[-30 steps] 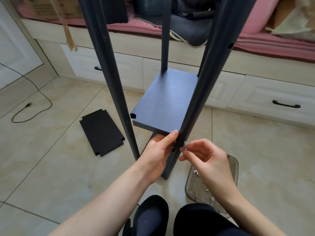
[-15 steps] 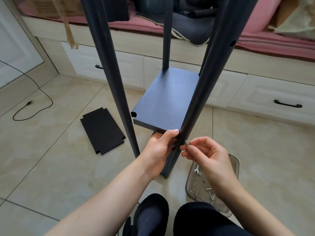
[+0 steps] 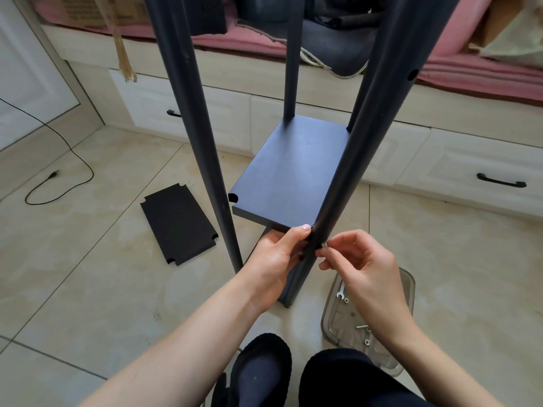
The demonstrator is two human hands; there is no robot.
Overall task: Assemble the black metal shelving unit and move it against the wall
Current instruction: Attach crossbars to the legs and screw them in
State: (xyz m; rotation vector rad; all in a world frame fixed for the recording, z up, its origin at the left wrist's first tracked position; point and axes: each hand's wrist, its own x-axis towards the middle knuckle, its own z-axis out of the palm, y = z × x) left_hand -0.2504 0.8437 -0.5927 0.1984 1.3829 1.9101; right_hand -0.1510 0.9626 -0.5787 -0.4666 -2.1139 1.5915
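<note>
Right grip (image 3: 357, 261) on small metal screw (image 3: 324, 245)

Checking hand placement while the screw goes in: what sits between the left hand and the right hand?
In the head view, the near right post stands between the left hand and right hand, whose fingertips pinch a small screw against it.

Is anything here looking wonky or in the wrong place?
One thing. A flat black shelf panel with notched corners lies loose on the tiled floor, apart from the black metal shelving frame. On the mounted dark shelf, the near-left corner notch gapes empty, clear of the left pole.
</note>
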